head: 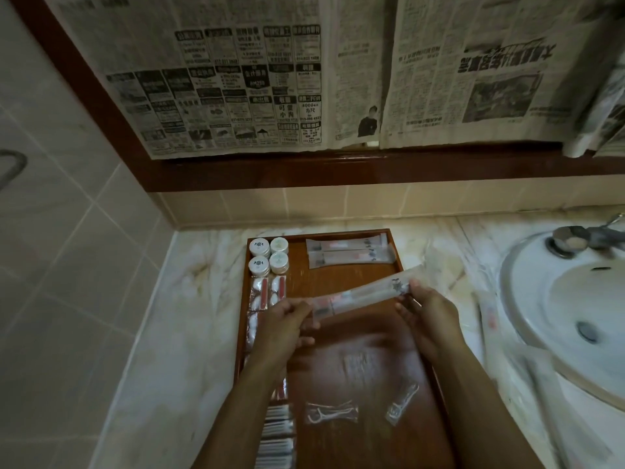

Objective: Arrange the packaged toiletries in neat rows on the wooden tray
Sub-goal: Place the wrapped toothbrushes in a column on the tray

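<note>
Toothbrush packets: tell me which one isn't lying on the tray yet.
The long packet held above the tray, left hand and right hand gripping its ends; two others lie flat.

Your wooden tray (341, 353) fills the lower centre of the frame, long axis running away from you. At its upper left stand four round white jars (269, 255) in a two-by-two block; below them, down the left edge, clear packets (269, 292) form a column. Two long toothbrush sachets (350, 252) lie parallel at upper right. A third sachet (367, 292) is tilted above the tray. Two floss-pick packets (333, 413) lie askew near the bottom.
</note>
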